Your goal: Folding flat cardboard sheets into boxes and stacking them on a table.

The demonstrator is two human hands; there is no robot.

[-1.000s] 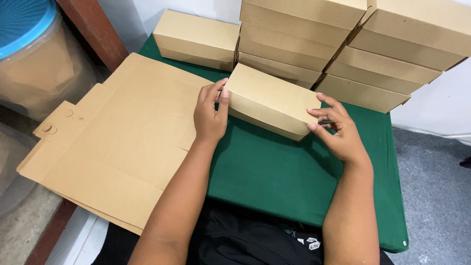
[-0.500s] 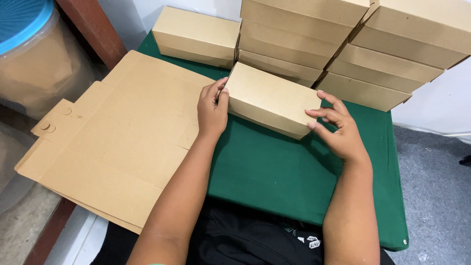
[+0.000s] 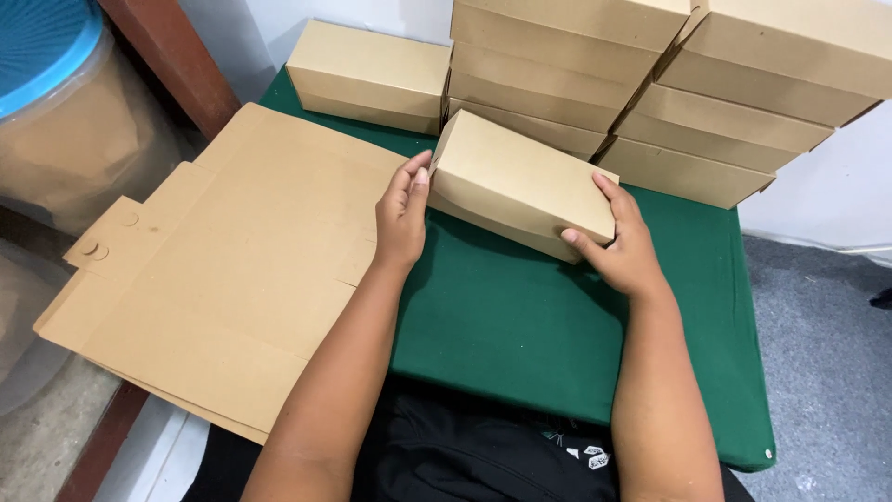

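Box (image 3: 520,181) now nearer stacks (image 3: 641,84), lifted off desk (image 3: 502,316); left hand (image 3: 401,218), right hand (image 3: 621,246) both gripping box ends.

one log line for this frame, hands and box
left hand: on box left end | right hand: grips right end | box: tilted over green table | flat cardboard: left | stacked boxes: behind
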